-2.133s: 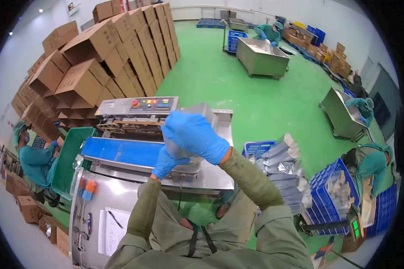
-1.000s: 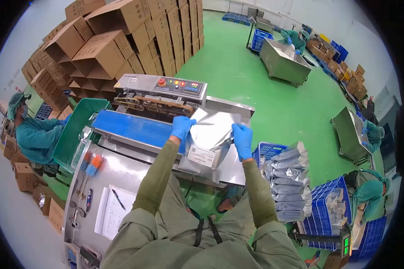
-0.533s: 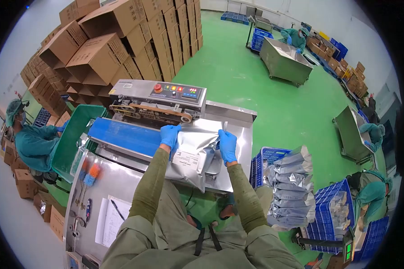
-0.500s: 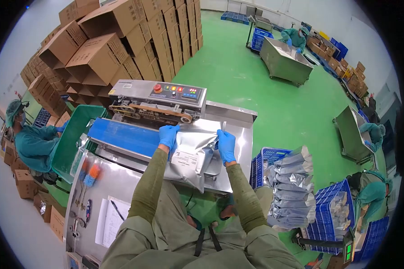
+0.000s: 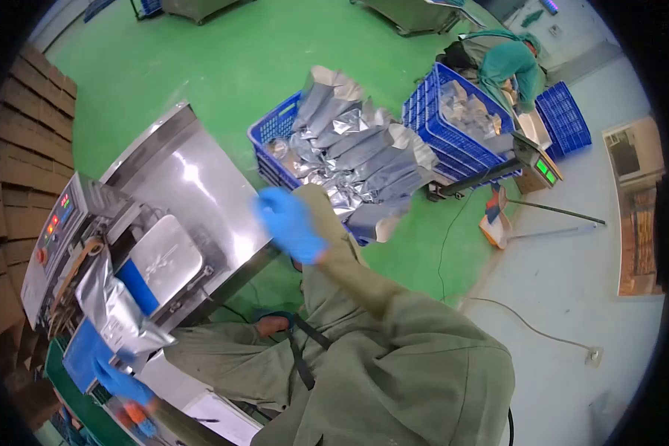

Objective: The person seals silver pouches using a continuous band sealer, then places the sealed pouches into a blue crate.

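Note:
A silver foil bag [image 5: 117, 306] with a printed label is at the band sealer [image 5: 58, 249], its top edge along the sealing head and its body over the blue conveyor belt [image 5: 88, 357]. My left hand [image 5: 123, 384], in a blue glove, lies at the belt just below the bag with its fingers stretched out. Away from the machine, my right hand [image 5: 288, 224], also gloved in blue, hovers between the steel table [image 5: 193, 175] and a blue crate [image 5: 281, 123] piled with silver foil bags [image 5: 353, 145]. Motion smears its fingers.
A square steel plate [image 5: 165, 255] sits beside the belt. Behind the piled bags stands another blue crate [image 5: 453, 137] of bags, near a scale display [image 5: 545, 172]. A person in green [image 5: 507, 70] bends over at the back. Stacked cartons [image 5: 33, 141] line the left side.
My view has swung right. Both hands have let go of the foil bag, which now sits in the sealer; my right hand has moved across toward the crate of bags.

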A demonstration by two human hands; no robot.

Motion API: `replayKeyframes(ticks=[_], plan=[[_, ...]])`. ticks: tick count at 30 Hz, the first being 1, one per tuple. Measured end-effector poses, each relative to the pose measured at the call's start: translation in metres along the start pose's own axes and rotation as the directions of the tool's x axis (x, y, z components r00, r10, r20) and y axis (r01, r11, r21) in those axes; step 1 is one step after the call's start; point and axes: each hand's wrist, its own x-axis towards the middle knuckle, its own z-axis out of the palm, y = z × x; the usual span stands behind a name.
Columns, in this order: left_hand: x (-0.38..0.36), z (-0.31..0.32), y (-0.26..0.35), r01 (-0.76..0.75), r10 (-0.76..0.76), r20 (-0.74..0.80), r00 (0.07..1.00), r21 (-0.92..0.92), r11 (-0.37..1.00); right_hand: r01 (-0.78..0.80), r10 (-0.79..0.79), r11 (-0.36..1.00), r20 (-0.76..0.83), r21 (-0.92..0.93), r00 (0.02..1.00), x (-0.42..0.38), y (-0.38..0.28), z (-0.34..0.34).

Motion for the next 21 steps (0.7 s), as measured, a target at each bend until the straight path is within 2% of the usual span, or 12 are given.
replayKeyframes(ticks=[1,2,3,4,7,8,11,12,13,15,19,21], plan=[[-0.024,-0.011,-0.018,-0.059,0.062,-0.047,0.997,0.050,0.997,0.187,-0.189,0.975,-0.002,-0.116,0.982,0.012,0.065,-0.055],[-0.043,-0.029,-0.033,-0.115,0.126,-0.093,0.988,0.110,0.987,0.015,-0.058,0.953,-0.133,-0.302,0.990,-0.010,0.063,-0.111],[-0.068,-0.035,-0.024,0.047,-0.039,-0.120,0.992,0.063,0.997,-0.025,0.010,0.667,-0.025,-0.745,1.000,-0.022,0.094,-0.171],[-0.089,-0.041,-0.017,0.207,-0.204,-0.142,0.969,0.011,0.978,0.056,-0.111,0.561,-0.009,-0.826,0.994,-0.046,0.100,-0.207],[-0.122,-0.046,-0.047,-0.116,0.158,-0.250,0.955,0.175,0.978,0.263,-0.307,0.262,0.178,-0.929,0.935,-0.080,0.129,-0.245],[-0.126,-0.040,-0.056,-0.077,0.116,-0.260,0.959,0.156,0.985,0.378,-0.370,0.183,0.292,-0.908,0.882,-0.078,0.150,-0.249],[-0.133,-0.009,-0.071,-0.098,0.058,-0.164,0.985,-0.248,0.964,0.430,-0.125,0.196,0.413,-0.881,0.902,-0.044,0.247,-0.262],[-0.137,0.000,-0.033,-0.088,0.068,-0.131,0.989,-0.155,0.984,0.390,0.024,0.240,0.407,-0.889,0.913,-0.027,0.263,-0.260],[-0.149,0.012,0.015,-0.078,0.072,-0.101,0.992,-0.062,0.995,0.416,-0.056,0.275,0.417,-0.867,0.907,-0.006,0.254,-0.256],[-0.163,0.025,0.057,-0.142,0.130,-0.094,0.987,-0.142,0.980,0.472,-0.208,0.327,0.425,-0.819,0.881,0.035,0.220,-0.252],[-0.193,0.033,0.121,-0.339,0.340,0.106,0.935,-0.021,0.940,0.598,-0.366,0.269,0.494,-0.755,0.789,0.064,0.028,-0.228],[-0.202,0.060,0.143,-0.290,0.338,0.259,0.905,-0.209,0.934,0.749,-0.469,0.061,0.644,-0.659,0.605,0.059,-0.081,-0.208]])
